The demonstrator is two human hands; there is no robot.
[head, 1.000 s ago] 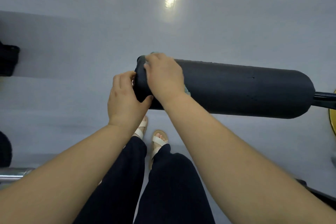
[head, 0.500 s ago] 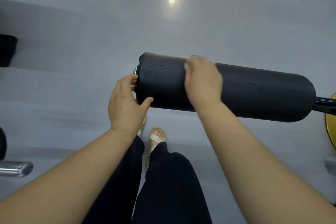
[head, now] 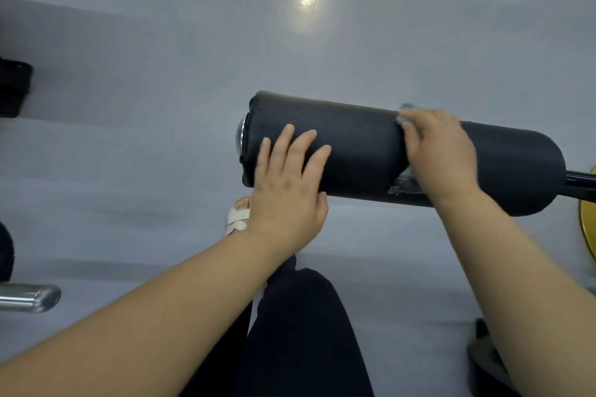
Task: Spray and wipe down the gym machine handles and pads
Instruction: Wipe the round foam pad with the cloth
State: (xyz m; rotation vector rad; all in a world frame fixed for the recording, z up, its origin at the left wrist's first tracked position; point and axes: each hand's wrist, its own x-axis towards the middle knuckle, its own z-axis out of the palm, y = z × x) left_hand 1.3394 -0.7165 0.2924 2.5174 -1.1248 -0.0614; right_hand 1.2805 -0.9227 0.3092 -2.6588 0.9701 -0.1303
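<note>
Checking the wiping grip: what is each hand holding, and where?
Right hand holds a cloth, mostly hidden under its palm, against the pad. Left hand holds nothing; flat fingers rest near the pad's end.

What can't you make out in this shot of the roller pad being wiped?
Head view only.
- cloth: mostly under the right hand; only teal edges show.
- roller pad far side: hidden by its own curve.
- black bar and yellow disc: cut off by the right edge.
- chrome tube: cut off by the left edge.
</note>
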